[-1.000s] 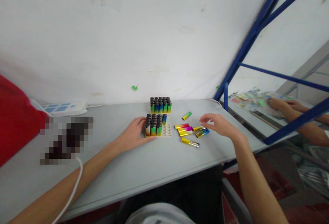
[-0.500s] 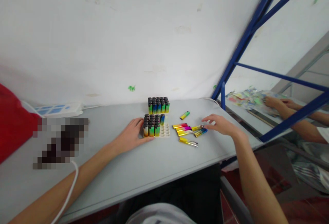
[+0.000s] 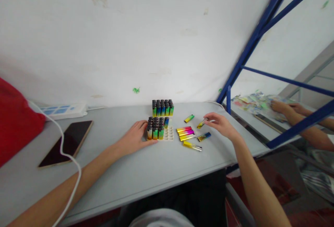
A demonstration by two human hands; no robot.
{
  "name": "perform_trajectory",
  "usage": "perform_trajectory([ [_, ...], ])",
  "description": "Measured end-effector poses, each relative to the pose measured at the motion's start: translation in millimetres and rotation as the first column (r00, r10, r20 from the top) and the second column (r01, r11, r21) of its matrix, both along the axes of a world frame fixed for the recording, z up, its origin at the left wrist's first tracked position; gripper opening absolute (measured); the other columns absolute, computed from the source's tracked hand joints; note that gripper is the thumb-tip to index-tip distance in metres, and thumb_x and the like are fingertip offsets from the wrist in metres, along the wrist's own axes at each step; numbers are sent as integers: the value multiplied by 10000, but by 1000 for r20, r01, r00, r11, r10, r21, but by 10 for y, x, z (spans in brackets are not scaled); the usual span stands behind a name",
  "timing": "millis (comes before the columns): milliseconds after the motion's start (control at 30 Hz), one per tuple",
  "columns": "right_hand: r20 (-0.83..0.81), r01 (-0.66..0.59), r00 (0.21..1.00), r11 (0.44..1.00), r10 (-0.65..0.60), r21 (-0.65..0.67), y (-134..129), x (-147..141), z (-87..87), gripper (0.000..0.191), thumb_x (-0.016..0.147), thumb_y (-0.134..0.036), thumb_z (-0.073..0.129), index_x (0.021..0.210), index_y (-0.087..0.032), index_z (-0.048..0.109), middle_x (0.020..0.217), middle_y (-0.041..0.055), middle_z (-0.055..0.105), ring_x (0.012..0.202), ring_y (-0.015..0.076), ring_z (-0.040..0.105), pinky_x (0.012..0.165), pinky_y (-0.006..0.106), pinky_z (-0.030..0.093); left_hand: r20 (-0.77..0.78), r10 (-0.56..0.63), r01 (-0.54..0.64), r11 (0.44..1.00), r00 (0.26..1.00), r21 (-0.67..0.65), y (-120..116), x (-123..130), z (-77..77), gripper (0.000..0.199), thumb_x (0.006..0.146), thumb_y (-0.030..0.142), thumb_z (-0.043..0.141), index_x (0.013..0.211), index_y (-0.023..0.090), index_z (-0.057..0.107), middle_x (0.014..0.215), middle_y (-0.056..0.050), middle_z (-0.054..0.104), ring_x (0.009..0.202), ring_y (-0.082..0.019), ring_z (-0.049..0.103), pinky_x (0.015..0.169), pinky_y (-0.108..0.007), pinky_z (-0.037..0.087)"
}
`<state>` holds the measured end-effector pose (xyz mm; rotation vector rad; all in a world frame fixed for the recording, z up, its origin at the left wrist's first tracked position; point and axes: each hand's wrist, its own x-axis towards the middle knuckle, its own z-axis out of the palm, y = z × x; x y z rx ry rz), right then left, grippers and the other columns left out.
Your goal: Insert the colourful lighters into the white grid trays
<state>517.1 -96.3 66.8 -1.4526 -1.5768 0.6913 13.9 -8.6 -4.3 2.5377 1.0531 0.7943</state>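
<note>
My left hand (image 3: 133, 137) grips the left side of a white tray (image 3: 169, 135), thumb along its front edge. Upright lighters (image 3: 155, 129) with black tops fill the left part of this tray; a blue one (image 3: 166, 122) stands beyond them, and the right part shows bare sockets. Between the thumb and fingers of my right hand (image 3: 220, 124) is a yellow lighter (image 3: 200, 124), held just above the table or touching it; I cannot tell which. Close by lie a green lighter (image 3: 189, 118), a blue-and-yellow lighter (image 3: 204, 136), several pink and yellow lighters (image 3: 185, 133) and a yellow-silver lighter (image 3: 192, 146).
A second block of upright lighters (image 3: 163, 108) stands behind the tray. On the left are a phone (image 3: 66, 143), a white cable (image 3: 62, 140), a power strip (image 3: 65, 111) and a red cloth or bag (image 3: 18, 122). A blue metal frame (image 3: 250, 49) rises at right; beyond it another person's hands (image 3: 279, 106) work.
My right hand has closed on a yellow lighter and shifted it up and away from the blue-and-yellow one. My left hand stays on the tray. The view has shifted slightly.
</note>
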Motion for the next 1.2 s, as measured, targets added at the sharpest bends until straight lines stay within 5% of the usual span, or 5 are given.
perform_trajectory([
  [267,-695,6,719,999,18,32,-12,-847,80,713,792,-808,1180,1182,-346,802,1017,-3,875,854,228,797,845,397,726,14,-1,1,1000,1000,-10,-12,-2,22,888,1015,935,947,1618,291,853,1665,-184,861,1559,-493,809,1426,-648,644],
  [500,-690,-181,715,983,115,-24,-129,-1508,47,710,924,-942,1015,1094,-330,698,637,-151,380,523,111,211,486,207,226,10,-7,7,1000,1000,-20,-41,21,53,863,1028,933,936,1590,283,857,1639,-192,858,1547,-499,810,1406,-650,657],
  [800,-680,-132,732,969,-47,-208,-105,-1887,-99,750,1036,-848,707,630,-319,363,603,-117,201,555,98,56,466,243,127,1,-18,18,1000,1000,1,-24,18,36,821,1044,939,918,1546,291,861,1611,-192,863,1521,-491,819,1373,-639,677],
  [1000,-700,-197,713,950,-32,-244,-111,-1941,-97,785,1085,-910,693,667,-305,418,624,-107,230,558,111,91,494,262,140,-1,-20,20,1000,1000,11,-42,20,44,820,1049,939,918,1553,294,862,1617,-190,867,1530,-484,818,1391,-640,666],
  [1200,-656,-103,754,993,36,-64,-77,-1968,-181,805,903,-1073,880,887,-291,691,768,-33,548,668,181,477,623,327,428,11,-10,10,1000,1000,-19,-50,22,42,852,1030,955,928,1555,286,868,1645,-201,852,1557,-501,804,1415,-663,651],
])
